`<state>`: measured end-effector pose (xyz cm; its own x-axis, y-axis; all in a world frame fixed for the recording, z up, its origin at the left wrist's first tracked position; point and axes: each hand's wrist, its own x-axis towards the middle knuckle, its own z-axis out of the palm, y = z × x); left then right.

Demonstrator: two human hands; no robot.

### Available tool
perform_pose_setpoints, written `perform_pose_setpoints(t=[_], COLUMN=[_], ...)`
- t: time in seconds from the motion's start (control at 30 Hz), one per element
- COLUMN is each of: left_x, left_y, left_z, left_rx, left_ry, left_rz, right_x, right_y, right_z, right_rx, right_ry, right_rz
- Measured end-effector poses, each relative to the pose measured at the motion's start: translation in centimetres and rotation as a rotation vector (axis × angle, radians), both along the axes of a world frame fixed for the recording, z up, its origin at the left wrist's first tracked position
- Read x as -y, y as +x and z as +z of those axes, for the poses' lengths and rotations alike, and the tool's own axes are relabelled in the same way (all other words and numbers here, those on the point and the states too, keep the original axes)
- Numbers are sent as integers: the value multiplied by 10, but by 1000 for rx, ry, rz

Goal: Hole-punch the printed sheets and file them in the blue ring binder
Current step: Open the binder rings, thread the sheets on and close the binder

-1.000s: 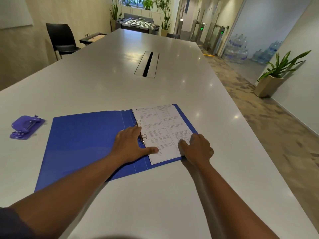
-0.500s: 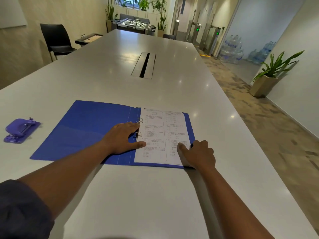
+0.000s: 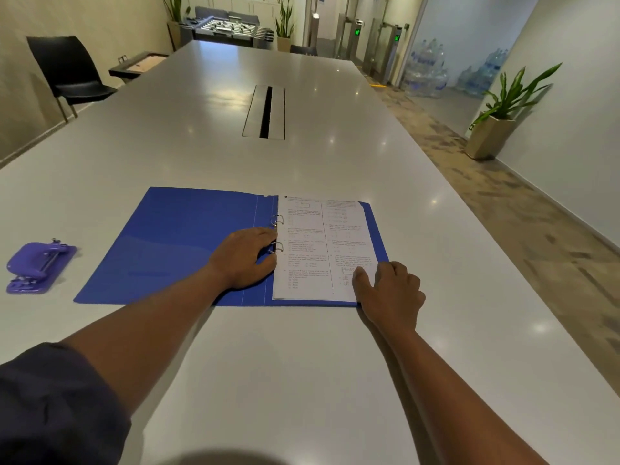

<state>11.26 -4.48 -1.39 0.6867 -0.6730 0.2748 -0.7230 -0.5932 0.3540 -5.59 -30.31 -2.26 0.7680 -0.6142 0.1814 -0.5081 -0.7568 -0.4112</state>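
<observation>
The blue ring binder [image 3: 174,243] lies open and flat on the grey table. Printed sheets [image 3: 318,239] rest on its right half, threaded on the two metal rings [image 3: 277,233]. My left hand [image 3: 245,260] lies on the binder's spine with its fingers at the lower ring. My right hand [image 3: 391,292] presses the near right corner of the sheets, thumb on the paper. The purple hole punch [image 3: 37,266] sits on the table at the far left, apart from both hands.
The long grey table [image 3: 302,364] has a cable slot [image 3: 266,112] in its middle. A black chair [image 3: 67,72] stands at the left edge. A potted plant [image 3: 496,125] and water bottles sit on the floor to the right.
The binder has turned from skewed to square with the table's near edge. My left hand has slid back from the paper onto the spine by the rings. My right hand stays on the corner.
</observation>
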Motion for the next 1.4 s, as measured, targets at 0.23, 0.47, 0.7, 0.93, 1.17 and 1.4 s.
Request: perform_pose_setpoints(t=[0.23, 0.47, 0.7, 0.93, 1.17, 1.4], left_x=[-12, -12, -12, -10, -6, -6], left_y=[-3, -4, -8, -9, -7, -5], left_z=[-1, -1, -3, -3, -2, -4], left_rx=[-55, -116, -36, -51, -95, -111], left_ry=[-41, -73, 98, 138, 199, 196], left_rz=[-75, -87, -52, -5, 35, 44], right_x=[0, -5, -6, -6, 7, 29], right_y=[1, 0, -1, 28, 102, 147], right_z=[2, 4, 6, 23, 11, 11], right_rx=[74, 107, 41, -159, -287, -371], right_ry=[50, 62, -10, -86, -65, -76], right_rz=[-8, -37, -5, 69, 377, 386])
